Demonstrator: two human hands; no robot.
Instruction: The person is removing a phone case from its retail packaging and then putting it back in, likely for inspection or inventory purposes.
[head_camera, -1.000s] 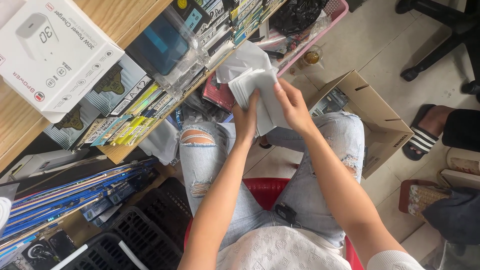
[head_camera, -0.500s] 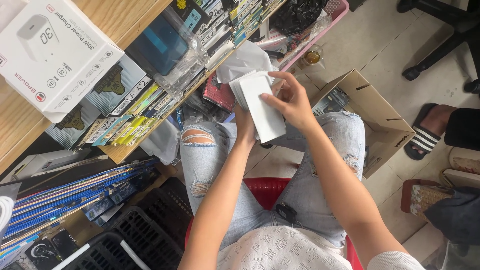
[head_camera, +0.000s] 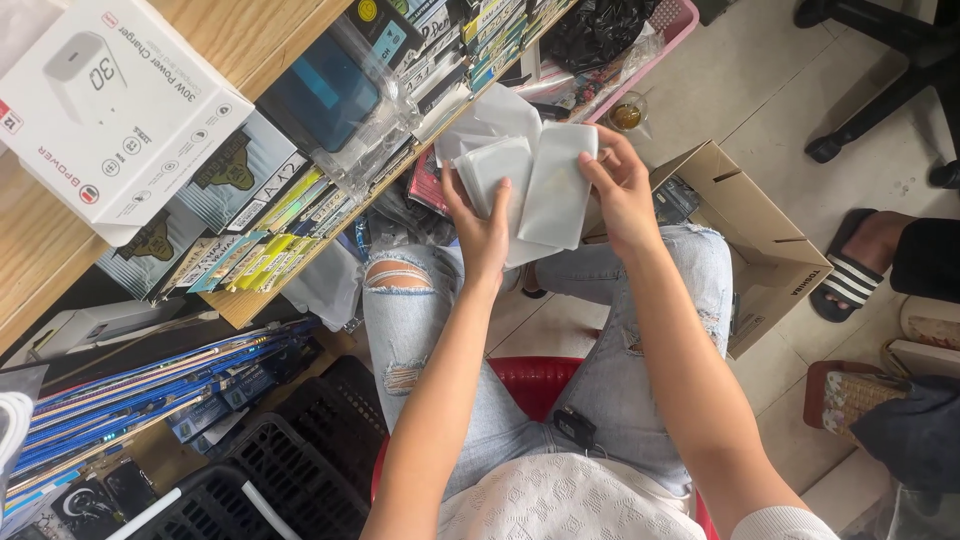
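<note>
I sit on a red stool in torn light jeans. My left hand grips a stack of flat white pouches in front of a wooden shelf. My right hand holds one white pouch upright beside that stack, its fingers curled over the pouch's right edge. The two hands are close together, with the single pouch partly overlapping the stack.
A wooden shelf at the left carries a white charger box and rows of packaged goods. An open cardboard box stands on the floor at the right. Black plastic crates sit lower left. Another person's sandalled foot is at the right.
My right hand has pulled one white pouch off the stack and turned it upright. Both hands have risen slightly towards the shelf.
</note>
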